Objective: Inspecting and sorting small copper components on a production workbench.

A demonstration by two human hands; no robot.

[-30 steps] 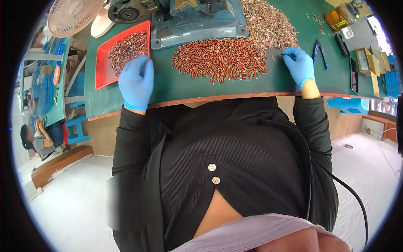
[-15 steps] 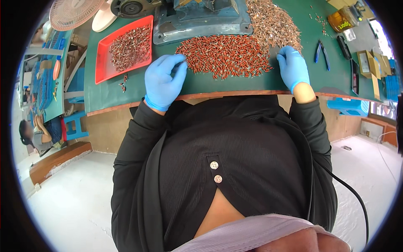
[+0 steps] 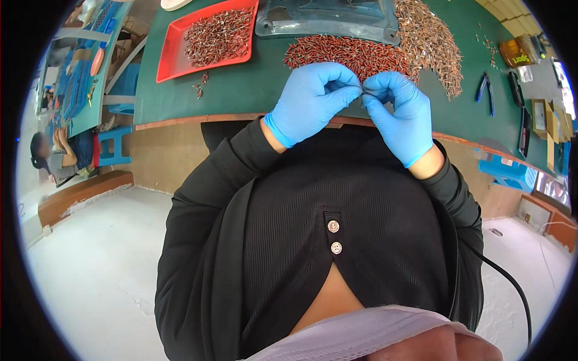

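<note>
Where gloves meet at table edge | left hand, right hand pinch tiny part

My two gloved hands, left hand and right hand; one red tray; two shirt buttons; two piles, red pile and tan pile; one pliers.

My left hand and right hand wear thin blue gloves, smooth and faintly shiny like rubber. Beyond my fingers the table has a matt green mat with a wooden edge. The red tray looks like glossy plastic; the small parts glint like metal.
</note>
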